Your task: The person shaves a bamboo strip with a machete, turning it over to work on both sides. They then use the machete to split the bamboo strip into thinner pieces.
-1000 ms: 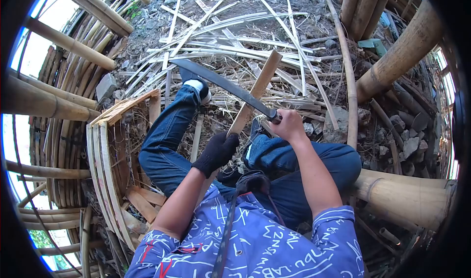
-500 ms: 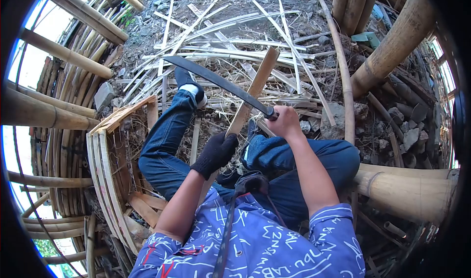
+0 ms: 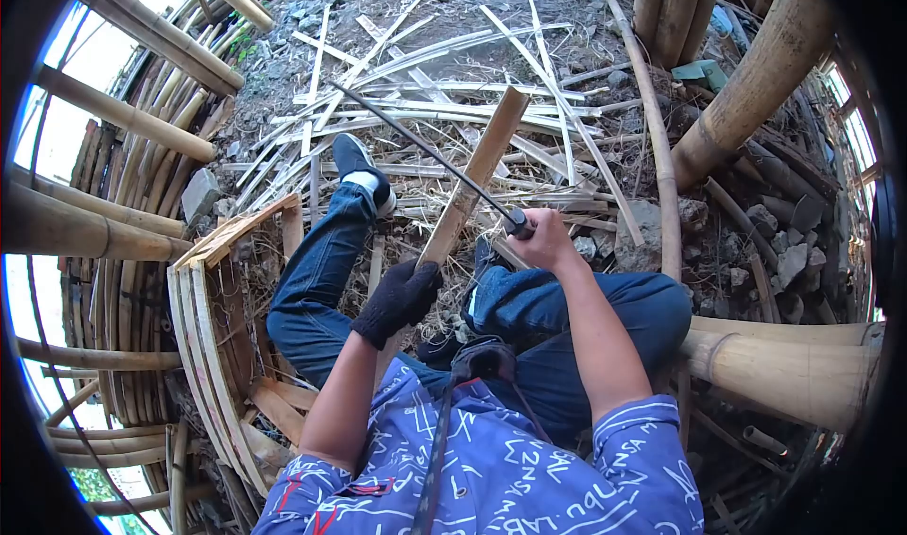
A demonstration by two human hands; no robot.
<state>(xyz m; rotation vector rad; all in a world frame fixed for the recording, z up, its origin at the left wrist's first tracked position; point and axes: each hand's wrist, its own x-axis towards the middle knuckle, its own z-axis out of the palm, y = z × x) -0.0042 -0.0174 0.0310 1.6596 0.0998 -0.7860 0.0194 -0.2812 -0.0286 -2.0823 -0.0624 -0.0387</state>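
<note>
My left hand (image 3: 399,297), in a black knit glove, is closed around a flat bamboo strip (image 3: 480,169) that slants up and away to the right. My bare right hand (image 3: 544,238) grips the dark handle of a machete. Its long blade (image 3: 408,136) crosses over the strip and points to the upper left, showing now as a thin dark line. The strip's lower end runs back under my gloved hand toward my lap, partly hidden by the forearm.
Split bamboo strips (image 3: 444,110) lie scattered on the rubble ground ahead. A wooden crate (image 3: 203,346) stands by my left knee. Thick bamboo poles (image 3: 756,86) rise at the right, one lying (image 3: 784,370) beside my right leg. Stacked bamboo (image 3: 132,280) fills the left side.
The machete blade has turned from showing its broad side to nearly edge-on, its tip slightly lower right before. My gloved hand and the strip have shifted a little left and toward me.
</note>
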